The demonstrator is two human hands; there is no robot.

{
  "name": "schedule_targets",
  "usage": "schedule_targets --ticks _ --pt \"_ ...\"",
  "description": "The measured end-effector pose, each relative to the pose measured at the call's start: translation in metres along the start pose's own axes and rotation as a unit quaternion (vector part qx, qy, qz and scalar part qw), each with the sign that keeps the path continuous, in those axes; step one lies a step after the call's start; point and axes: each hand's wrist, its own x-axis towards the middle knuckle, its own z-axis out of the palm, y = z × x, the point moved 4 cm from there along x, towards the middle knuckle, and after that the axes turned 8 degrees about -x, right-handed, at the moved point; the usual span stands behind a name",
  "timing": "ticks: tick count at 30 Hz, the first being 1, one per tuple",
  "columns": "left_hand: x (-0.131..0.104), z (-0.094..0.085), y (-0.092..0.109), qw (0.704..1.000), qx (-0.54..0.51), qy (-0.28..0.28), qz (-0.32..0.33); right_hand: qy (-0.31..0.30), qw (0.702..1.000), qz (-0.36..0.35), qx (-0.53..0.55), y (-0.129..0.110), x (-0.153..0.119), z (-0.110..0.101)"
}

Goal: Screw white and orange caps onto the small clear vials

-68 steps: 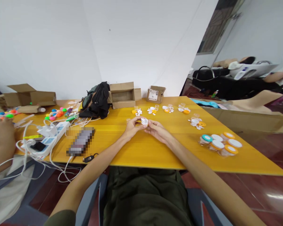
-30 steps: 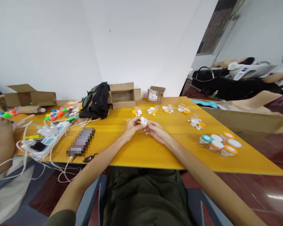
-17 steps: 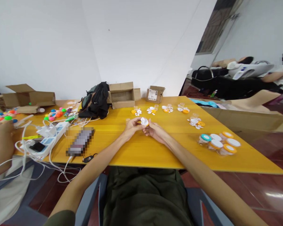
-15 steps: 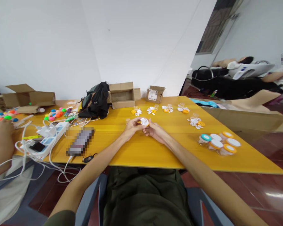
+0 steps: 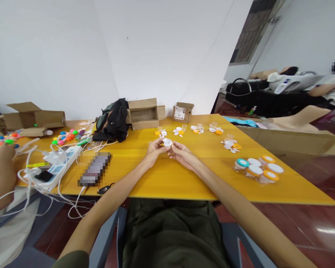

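Over the middle of the table, a small round white lid with an orange rim [image 5: 167, 143] is held between both hands. My left hand [image 5: 153, 153] grips its left side, fingers and thumb closed on it. On the other side, my right hand [image 5: 183, 154] pinches the rim with fingers curled underneath. Loose white pieces seem to sit on or in the lid, too small to make out. Beyond the hands lie small groups of parts: white discs, orange rings [image 5: 180, 132] and clear cups [image 5: 184, 127]. Another such group [image 5: 230, 144] lies to the right.
Several lidded clear jars, one with a teal lid [image 5: 242, 162], stand together at the right. To the left are a phone [image 5: 95, 169], a power strip [image 5: 63, 163] with tangled cables and a black bag [image 5: 114, 121]. Cardboard boxes [image 5: 143, 115] line the wall. Another person's arm [image 5: 2, 175] reaches in.
The lid is turned slightly in my hands, its white face showing more and its orange rim less. My view has shifted a little; the parts and jars stay put.
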Motion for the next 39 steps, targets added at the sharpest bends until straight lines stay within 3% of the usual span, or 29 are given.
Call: schedule_targets --ticks 28,34,39 --pt "-0.006 0.012 0.002 0.998 -0.004 -0.047 -0.038 -0.004 0.998 0.065 -0.009 0.004 0.002 0.004" --pt "-0.005 0.008 0.003 1.0 0.002 -0.014 -0.02 -0.001 1.0 0.026 -0.009 0.001 0.001 0.004" --pt "-0.005 0.007 0.002 1.0 -0.004 -0.021 -0.02 -0.005 1.0 0.006 -0.005 -0.002 -0.002 0.005"
